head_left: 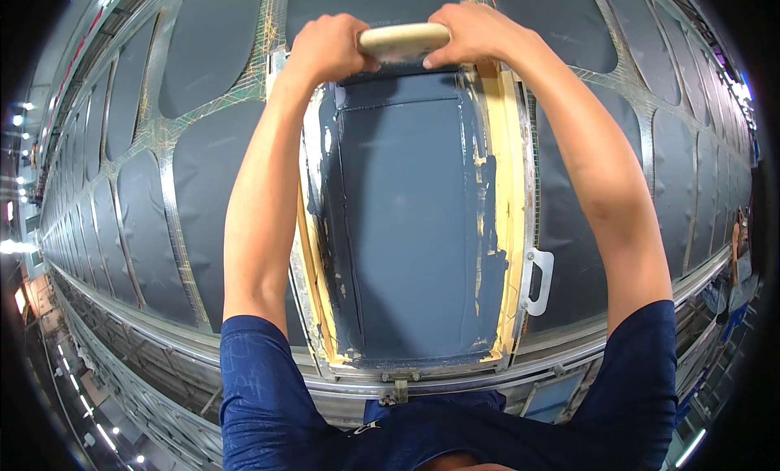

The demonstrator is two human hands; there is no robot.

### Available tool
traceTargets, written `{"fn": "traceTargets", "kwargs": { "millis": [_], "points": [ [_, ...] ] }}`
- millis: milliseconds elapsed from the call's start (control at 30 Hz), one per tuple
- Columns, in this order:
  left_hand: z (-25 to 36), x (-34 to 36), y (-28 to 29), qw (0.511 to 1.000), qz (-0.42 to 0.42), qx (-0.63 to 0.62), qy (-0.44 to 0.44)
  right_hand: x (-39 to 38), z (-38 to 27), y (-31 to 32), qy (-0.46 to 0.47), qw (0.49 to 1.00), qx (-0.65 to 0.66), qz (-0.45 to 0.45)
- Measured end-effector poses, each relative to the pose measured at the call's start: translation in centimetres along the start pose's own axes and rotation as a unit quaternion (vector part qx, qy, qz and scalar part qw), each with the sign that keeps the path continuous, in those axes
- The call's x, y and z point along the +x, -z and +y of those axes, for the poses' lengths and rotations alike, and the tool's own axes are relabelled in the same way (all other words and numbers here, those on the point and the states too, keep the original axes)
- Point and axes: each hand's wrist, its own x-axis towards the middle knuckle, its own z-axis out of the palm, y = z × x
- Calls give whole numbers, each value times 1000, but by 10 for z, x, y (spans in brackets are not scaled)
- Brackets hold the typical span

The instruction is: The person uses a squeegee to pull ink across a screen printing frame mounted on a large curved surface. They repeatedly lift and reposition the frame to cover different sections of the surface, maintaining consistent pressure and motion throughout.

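Observation:
My left hand (331, 47) and my right hand (470, 34) are closed on the two ends of a cream-coloured squeegee (404, 39). The squeegee lies crosswise at the far end of a screen-printing frame (526, 158). Dark blue-grey ink (406, 219) coats the screen inside the frame, with ragged smears along both sides. Yellowish tape (507, 146) lines the frame's inner edges. Both my arms reach forward over the frame's sides. The squeegee's lower edge is hidden from above.
Dark fabric pieces (215, 191) lie in rows on the long table to both sides, with shiny, line-marked strips between them. A white handle (539, 282) sticks out from the frame's right side. A metal rail (455, 383) runs along the near edge.

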Motion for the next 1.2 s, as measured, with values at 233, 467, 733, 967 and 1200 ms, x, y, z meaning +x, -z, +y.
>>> {"fn": "traceTargets", "kwargs": {
  "millis": [233,467,733,967,1200],
  "points": [
    [-2,-10,-11,1000,-4,23,7,-9,-15,-2,-53,994,84,-40],
    [34,-115,-38,1000,6,-1,-25,-95,-46,-74,-27,999,40,-2],
    [118,-365,-97,995,43,-62,-60,-319,-159,-168,49,997,-14,52],
    [149,-452,-110,996,65,-31,-47,-397,-201,-202,37,995,15,88],
    [107,-344,-73,991,104,-13,-77,-299,-157,-149,35,995,-23,87]
  ]
}}
